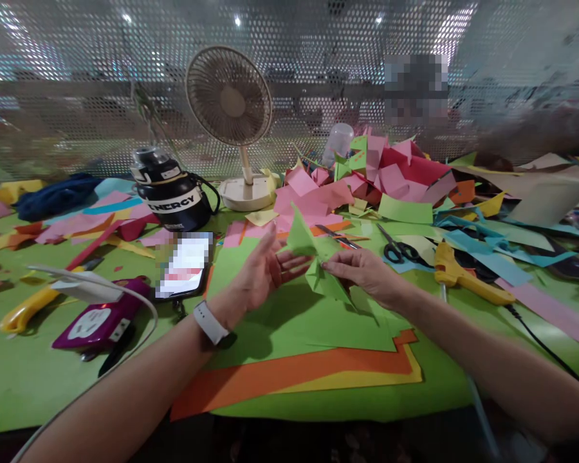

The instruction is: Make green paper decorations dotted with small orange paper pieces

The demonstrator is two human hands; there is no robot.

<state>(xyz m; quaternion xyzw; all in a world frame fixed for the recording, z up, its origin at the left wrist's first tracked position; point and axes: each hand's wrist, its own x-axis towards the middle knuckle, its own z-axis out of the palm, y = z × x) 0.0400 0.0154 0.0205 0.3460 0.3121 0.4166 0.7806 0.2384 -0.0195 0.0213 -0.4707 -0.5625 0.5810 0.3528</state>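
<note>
Near the centre of the frame, a folded green paper [302, 236] is being pinched at its lower right part between the thumb and fingers of the right hand [357, 270]. The left hand [267, 270] is being held open just left of it, palm showing and fingers spread toward the paper; whether the paper is being touched by the fingertips cannot be told. A white watch [211, 323] is being worn on the left wrist. Below both hands, green sheets [289, 334] are being underlaid by an orange sheet [251, 381] and a yellow sheet [352, 381] at the lower centre. At centre left, a lit screen is being shown by a phone [193, 263], with a dark bottle [174, 199] standing above it. At centre right, scissors [408, 255] are being flanked by a yellow glue gun [468, 276]. Behind the hands, the upper middle is being filled by a fan [232, 101] and heaped pink paper [335, 193].
</note>
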